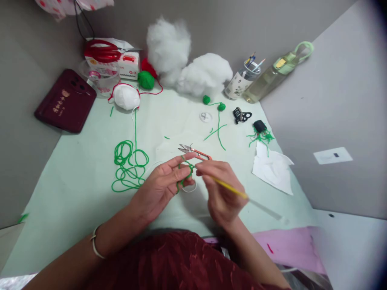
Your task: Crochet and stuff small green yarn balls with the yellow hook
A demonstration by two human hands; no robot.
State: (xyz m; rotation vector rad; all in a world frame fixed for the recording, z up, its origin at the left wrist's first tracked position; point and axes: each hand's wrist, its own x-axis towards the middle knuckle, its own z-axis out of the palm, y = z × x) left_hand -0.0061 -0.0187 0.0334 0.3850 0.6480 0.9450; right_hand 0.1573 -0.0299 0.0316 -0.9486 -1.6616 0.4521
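Observation:
My left hand [165,181] pinches a small piece of green crochet [189,172], with green yarn running over its raised index finger. In my right hand [225,187] is a crochet hook [228,186] with a yellow handle, gripped like a pen. The hook's tip meets the green piece between both hands. Just beyond the fingers lie orange-handled thread snips [201,154], blades pointing left. Loose coils of green yarn [128,167] spread on the table left of my left hand. A white strand loops below the crochet piece.
A white yarn ball [126,96], a green yarn ball [146,80] and fluffy white stuffing [204,74] stand at the back. To the right are a pen cup [242,82], a bottle [270,76], a black hair claw [241,115] and crumpled tissue [272,167]. A maroon phone-shaped case [66,100] leans left.

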